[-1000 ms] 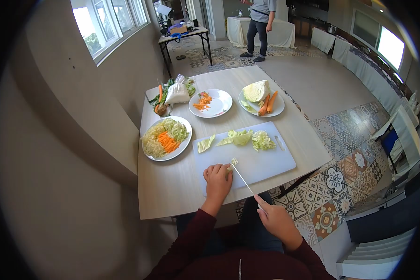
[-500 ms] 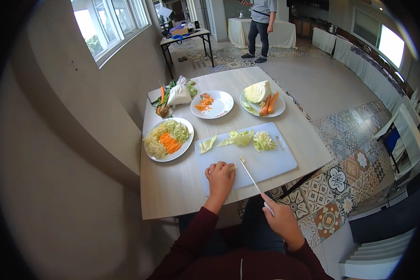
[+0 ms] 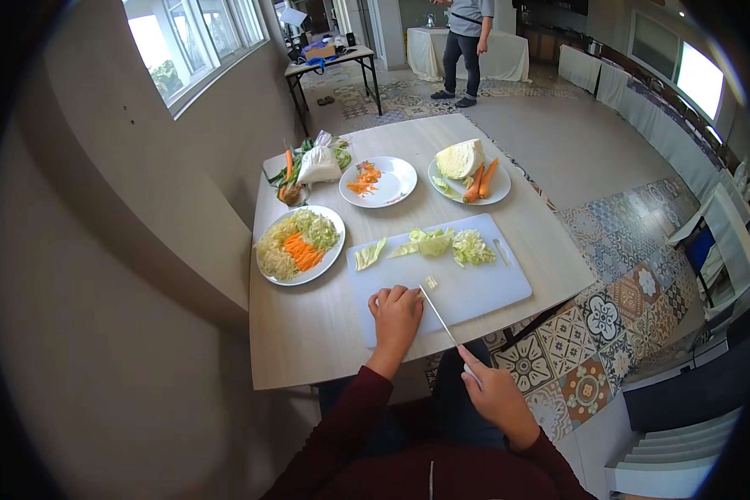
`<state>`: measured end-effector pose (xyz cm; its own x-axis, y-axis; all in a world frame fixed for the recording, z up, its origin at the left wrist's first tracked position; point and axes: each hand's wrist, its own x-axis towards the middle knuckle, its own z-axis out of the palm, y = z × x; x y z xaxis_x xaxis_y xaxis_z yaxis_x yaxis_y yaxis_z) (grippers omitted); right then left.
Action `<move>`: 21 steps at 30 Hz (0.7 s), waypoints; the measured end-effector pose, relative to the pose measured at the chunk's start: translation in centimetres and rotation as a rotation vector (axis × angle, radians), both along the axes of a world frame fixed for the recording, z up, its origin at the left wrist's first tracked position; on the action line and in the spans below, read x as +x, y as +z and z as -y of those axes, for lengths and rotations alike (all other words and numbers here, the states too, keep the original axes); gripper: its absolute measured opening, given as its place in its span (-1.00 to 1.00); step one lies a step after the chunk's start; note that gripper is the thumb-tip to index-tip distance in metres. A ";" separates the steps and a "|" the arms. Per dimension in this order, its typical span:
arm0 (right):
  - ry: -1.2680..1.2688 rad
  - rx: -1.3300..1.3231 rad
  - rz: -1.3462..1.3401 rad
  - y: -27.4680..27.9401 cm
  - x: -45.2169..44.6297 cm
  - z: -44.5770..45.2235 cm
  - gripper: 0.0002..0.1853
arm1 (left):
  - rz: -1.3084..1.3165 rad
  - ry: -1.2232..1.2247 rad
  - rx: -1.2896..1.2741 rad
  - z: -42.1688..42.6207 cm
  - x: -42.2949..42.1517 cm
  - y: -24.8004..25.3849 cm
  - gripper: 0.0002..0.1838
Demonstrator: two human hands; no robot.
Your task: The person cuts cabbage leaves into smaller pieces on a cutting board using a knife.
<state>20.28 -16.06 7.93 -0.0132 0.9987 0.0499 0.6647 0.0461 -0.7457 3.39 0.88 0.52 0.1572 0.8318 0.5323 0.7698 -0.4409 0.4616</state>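
On the white cutting board [image 3: 467, 308], my left hand [image 3: 397, 317] is closed with bent fingers pressing down a small piece of cabbage, mostly hidden under the fingertips. My right hand [image 3: 493, 387] grips the handle of a knife [image 3: 439, 318], whose tip is beside the left fingertips. A little cut cabbage [image 3: 431, 283] lies just past the tip. Along the board's far side are a flat leaf piece [image 3: 370, 254], larger cabbage pieces [image 3: 430, 242] and a heap of shredded cabbage [image 3: 472, 248].
A plate of shredded vegetables [image 3: 337, 250] stands left. Behind are a plate with carrot bits [image 3: 396, 187], a plate [image 3: 502, 193] holding cabbage and carrots, and a white bag [image 3: 318, 165] with vegetables. A person [image 3: 464, 50] stands beyond the table.
The knife moved right, then back left to my left fingertips. Small cut cabbage that was at the blade now lies on the board past the tip. My left hand shifted slightly right.
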 end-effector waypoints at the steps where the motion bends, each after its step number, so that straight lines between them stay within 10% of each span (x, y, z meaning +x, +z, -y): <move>1: -0.006 0.047 -0.029 -0.4 -0.1 0.0 -0.48 | -0.004 0.001 0.000 0.0 0.0 0.0 -0.79; 21: 0.013 -0.031 0.086 0.1 -1.3 -3.0 -0.50 | 0.010 -0.010 -0.016 0.1 -0.1 0.0 -0.81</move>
<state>18.95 -13.11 8.07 -0.0294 0.9994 0.0176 0.7259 0.0335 -0.6870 3.26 0.81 0.50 0.1603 0.8388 0.5203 0.7608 -0.4408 0.4762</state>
